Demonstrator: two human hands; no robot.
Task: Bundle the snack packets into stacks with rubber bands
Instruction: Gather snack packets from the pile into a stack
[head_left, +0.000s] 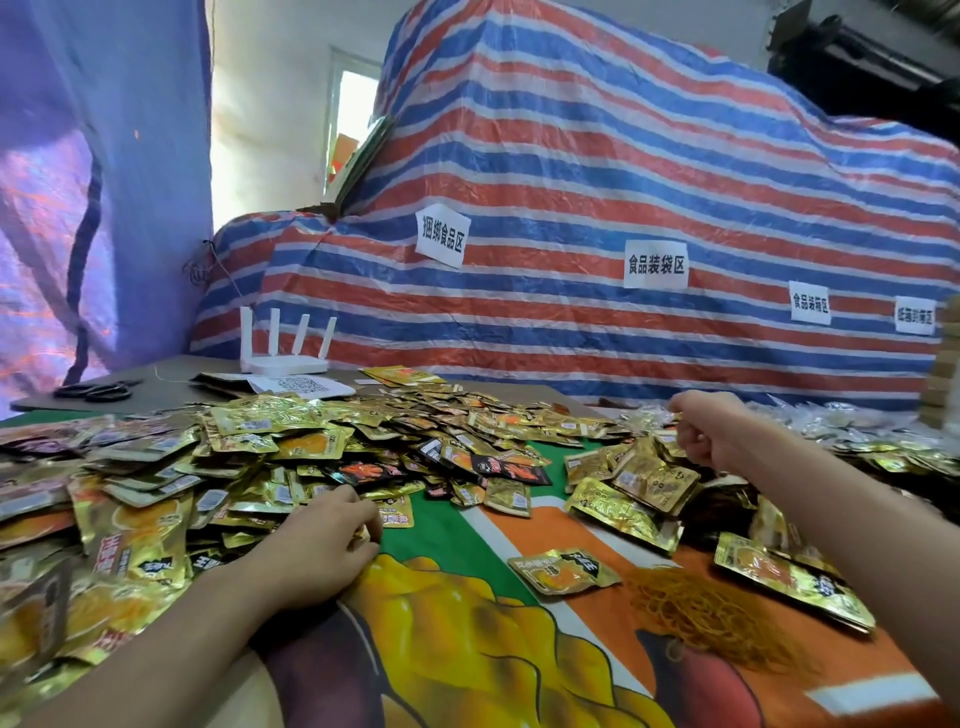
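Note:
A big heap of gold snack packets (249, 457) covers the left and middle of the table. My left hand (317, 545) rests at the heap's near edge, its fingers curled around the edge of a gold packet (396, 512). My right hand (711, 428) is raised over a smaller pile of packets (639, 488) at the right, fingers curled; whether it holds anything is hidden. A tangle of yellow rubber bands (711, 613) lies on the cloth near my right forearm. One loose packet (563, 569) lies left of the bands.
A printed green and orange cloth (467, 623) covers the table. A white router (283, 348), papers (301, 384) and black scissors (98, 391) sit at the back left. A striped tarp (623, 182) with paper labels rises behind. Clear-wrapped packets (857, 415) lie at the far right.

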